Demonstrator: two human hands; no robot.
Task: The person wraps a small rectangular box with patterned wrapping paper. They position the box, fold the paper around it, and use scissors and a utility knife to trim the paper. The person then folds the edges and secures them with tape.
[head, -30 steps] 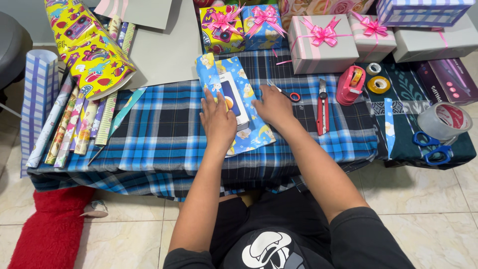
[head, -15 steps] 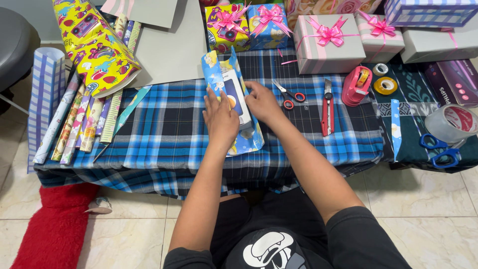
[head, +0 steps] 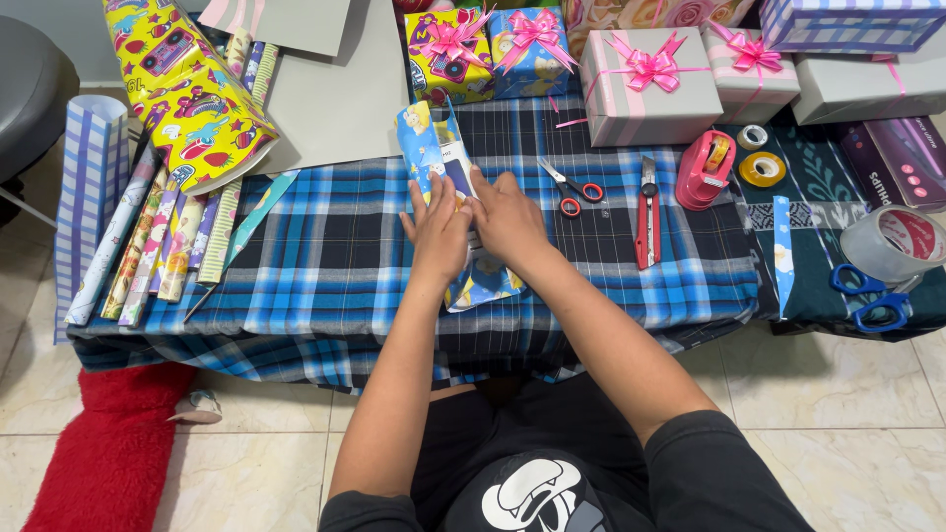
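— Where's the box (head: 455, 169)?
— Mid-table, toward the far edge, in blue wrapping paper (head: 480, 281).
— The hands?
— Left hand (head: 439, 233) and right hand (head: 506, 219) press flat, fingers open, seemingly folding paper over it.

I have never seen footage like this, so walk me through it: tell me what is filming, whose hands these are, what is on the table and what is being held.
The picture comes from one camera worn on a person's head, looking down at their own two bare hands; no machine is involved. The left hand and the right hand press side by side on a small box, with blue cartoon-print wrapping paper folded up around it. All this sits on a table covered by a blue plaid cloth. Right of the hands lie small red-handled scissors, a red utility knife and a pink tape dispenser. Rolls of wrapping paper lie at the left edge. Along the back stand wrapped gifts with pink bows.
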